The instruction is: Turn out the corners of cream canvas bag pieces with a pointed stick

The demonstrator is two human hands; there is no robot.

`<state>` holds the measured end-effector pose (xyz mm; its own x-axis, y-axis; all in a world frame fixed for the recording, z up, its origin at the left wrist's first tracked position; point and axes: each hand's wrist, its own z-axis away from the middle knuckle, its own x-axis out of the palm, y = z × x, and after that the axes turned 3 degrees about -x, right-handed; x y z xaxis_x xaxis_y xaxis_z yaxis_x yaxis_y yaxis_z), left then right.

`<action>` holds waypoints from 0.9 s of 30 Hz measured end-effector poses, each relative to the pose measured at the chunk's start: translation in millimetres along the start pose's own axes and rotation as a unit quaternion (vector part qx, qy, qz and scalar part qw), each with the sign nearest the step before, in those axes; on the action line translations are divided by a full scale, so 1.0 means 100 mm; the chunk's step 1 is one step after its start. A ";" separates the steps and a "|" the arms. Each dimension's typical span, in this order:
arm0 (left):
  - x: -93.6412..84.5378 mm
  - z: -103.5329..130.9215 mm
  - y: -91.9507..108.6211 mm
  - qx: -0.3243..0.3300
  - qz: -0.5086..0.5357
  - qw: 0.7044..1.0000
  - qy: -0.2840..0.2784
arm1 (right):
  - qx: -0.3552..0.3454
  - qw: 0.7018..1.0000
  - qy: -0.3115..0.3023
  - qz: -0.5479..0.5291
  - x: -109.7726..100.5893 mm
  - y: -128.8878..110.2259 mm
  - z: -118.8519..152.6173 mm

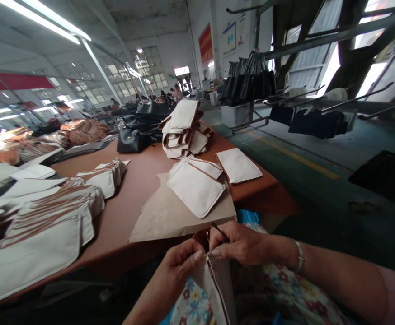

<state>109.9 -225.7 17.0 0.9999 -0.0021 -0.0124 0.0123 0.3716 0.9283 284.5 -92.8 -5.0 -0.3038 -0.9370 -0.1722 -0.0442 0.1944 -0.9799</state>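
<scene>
Cream pouch (223, 280) in 2 hands (182, 259) (240, 243)

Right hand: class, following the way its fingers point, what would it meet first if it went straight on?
Most likely the left hand: its fingertips pinch the pale fabric piece just beside those of the right hand, though the depth between them is hard to judge.

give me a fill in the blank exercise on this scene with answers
A thin dark tool is held in the ____ hand.
The left hand pinches the brown-edged cream fabric piece between index finger and ____.
The boxy leathery handbag on the brown-covered table is coloured ____.
Across the green floor runs a painted line coloured ____.
Missing words: right; thumb; black; yellow.
</scene>
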 end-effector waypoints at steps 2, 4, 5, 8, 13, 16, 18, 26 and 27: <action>0.01 0.01 0.00 -0.004 0.001 1.000 -0.005 | 0.031 0.999 -0.011 -0.037 0.01 0.02 -0.01; 0.02 0.02 0.00 -0.007 0.003 1.000 -0.013 | 0.045 0.997 -0.007 -0.055 0.03 0.04 -0.01; 0.02 0.02 0.01 -0.007 0.002 1.000 -0.014 | 0.051 0.997 -0.002 -0.063 0.04 0.05 -0.01; 0.06 0.03 0.02 -0.011 0.013 1.000 -0.007 | 0.073 0.992 0.012 -0.099 0.09 0.06 0.00; 0.13 0.04 0.01 -0.034 0.008 0.999 0.034 | 0.102 0.984 0.026 -0.145 0.16 0.09 0.03; 0.16 0.05 -0.01 -0.030 -0.056 0.996 0.060 | 0.084 0.990 0.043 -0.107 0.17 0.08 0.04; 0.19 0.05 -0.01 -0.028 -0.092 0.992 0.083 | 0.052 0.996 0.058 -0.049 0.16 0.04 0.05; 0.30 0.05 -0.03 -0.005 -0.125 0.984 0.131 | 0.026 0.988 0.113 0.102 0.24 -0.08 0.06; 0.30 0.04 -0.06 -0.005 -0.119 0.983 0.137 | 0.029 0.988 0.119 0.098 0.26 -0.06 0.06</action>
<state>140.1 -231.9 12.5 0.9308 0.1591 -0.3292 0.2444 0.3991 0.8837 282.6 -120.1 -3.9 -0.5167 -0.7867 -0.3377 0.0909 0.3419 -0.9353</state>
